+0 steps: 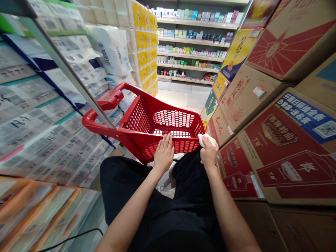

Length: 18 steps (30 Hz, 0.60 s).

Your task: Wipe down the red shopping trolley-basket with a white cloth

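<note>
In front of my knees stands a red plastic shopping basket (168, 122) with perforated walls and a long metal pull handle (65, 70) that rises to the upper left. No goods show inside it. My left hand (164, 151) lies flat with fingers stretched out against the near side wall. A crumpled white cloth (206, 139) is bunched in my right hand (209, 152), pressed on the basket's right front corner rim. The fingers are wrapped round the cloth, and part of it is hidden beneath them.
Packs of tissue paper (39, 115) are stacked close on the left, with yellow-and-white packs (144, 45) behind. Cardboard cartons (288, 140) rise close on the right. Ahead, beyond the pale floor (181, 96), shelves (194, 42) hold small boxes and bottles. A black cable (76, 236) runs at lower left.
</note>
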Each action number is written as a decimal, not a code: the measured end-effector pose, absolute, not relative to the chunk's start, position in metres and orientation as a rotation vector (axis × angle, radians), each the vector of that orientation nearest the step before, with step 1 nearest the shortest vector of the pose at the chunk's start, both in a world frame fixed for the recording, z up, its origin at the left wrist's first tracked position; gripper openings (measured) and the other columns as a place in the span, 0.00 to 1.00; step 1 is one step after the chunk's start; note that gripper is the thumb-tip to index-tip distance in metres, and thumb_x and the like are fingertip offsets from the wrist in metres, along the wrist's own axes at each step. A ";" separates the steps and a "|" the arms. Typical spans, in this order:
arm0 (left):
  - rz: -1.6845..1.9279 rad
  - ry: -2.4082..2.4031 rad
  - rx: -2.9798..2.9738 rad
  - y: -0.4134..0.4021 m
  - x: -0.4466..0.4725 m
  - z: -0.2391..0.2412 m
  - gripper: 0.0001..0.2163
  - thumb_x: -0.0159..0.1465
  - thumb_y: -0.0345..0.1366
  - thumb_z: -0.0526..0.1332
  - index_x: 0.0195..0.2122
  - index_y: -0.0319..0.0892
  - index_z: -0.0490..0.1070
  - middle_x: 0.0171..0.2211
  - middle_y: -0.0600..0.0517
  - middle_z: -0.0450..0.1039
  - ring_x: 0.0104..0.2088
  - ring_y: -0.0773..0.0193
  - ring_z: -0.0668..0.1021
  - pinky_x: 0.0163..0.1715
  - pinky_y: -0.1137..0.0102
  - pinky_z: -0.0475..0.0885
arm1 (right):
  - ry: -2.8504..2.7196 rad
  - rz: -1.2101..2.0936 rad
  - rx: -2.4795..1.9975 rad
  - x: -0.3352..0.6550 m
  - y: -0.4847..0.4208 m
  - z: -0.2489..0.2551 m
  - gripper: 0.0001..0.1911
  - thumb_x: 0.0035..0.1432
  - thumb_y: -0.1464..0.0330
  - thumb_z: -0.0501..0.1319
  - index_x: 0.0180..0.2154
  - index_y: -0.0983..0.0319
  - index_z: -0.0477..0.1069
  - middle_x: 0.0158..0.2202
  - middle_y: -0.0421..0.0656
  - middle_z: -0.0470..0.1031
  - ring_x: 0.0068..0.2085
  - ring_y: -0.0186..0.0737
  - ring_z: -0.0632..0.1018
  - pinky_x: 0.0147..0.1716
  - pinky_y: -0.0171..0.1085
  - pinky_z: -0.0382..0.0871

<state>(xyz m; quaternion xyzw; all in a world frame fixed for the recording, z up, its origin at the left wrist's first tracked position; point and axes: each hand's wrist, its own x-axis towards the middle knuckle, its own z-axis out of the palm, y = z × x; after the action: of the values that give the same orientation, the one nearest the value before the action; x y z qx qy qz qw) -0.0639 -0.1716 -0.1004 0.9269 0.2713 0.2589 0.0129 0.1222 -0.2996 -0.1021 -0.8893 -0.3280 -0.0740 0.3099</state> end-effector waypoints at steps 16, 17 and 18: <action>0.785 0.838 2.909 -0.172 -0.065 -0.097 0.26 0.71 0.36 0.44 0.69 0.35 0.46 0.69 0.45 0.49 0.70 0.59 0.50 0.67 0.60 0.52 | -1.306 -0.310 -2.248 0.067 -0.269 -0.096 0.36 0.53 0.81 0.47 0.62 0.56 0.61 0.63 0.42 0.66 0.65 0.36 0.64 0.66 0.53 0.36; 0.787 0.837 2.906 -0.172 -0.065 -0.097 0.26 0.71 0.36 0.44 0.69 0.35 0.45 0.69 0.45 0.49 0.70 0.59 0.50 0.67 0.60 0.52 | -1.243 -0.322 -2.276 0.078 -0.278 -0.100 0.36 0.52 0.81 0.47 0.62 0.56 0.61 0.63 0.42 0.65 0.65 0.37 0.64 0.66 0.53 0.37; 0.787 0.837 2.903 -0.172 -0.065 -0.097 0.26 0.71 0.36 0.44 0.69 0.35 0.45 0.69 0.46 0.49 0.70 0.59 0.50 0.67 0.60 0.52 | -1.180 -0.327 -2.302 0.088 -0.287 -0.104 0.37 0.51 0.80 0.47 0.62 0.56 0.61 0.63 0.42 0.65 0.65 0.37 0.63 0.66 0.53 0.39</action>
<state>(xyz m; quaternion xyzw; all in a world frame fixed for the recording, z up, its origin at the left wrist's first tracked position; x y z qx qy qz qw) -0.0654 -0.1719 -0.0970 0.9298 0.2680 0.2520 0.0100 0.0883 -0.2871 -0.1044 -0.8514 -0.4367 -0.1211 0.2640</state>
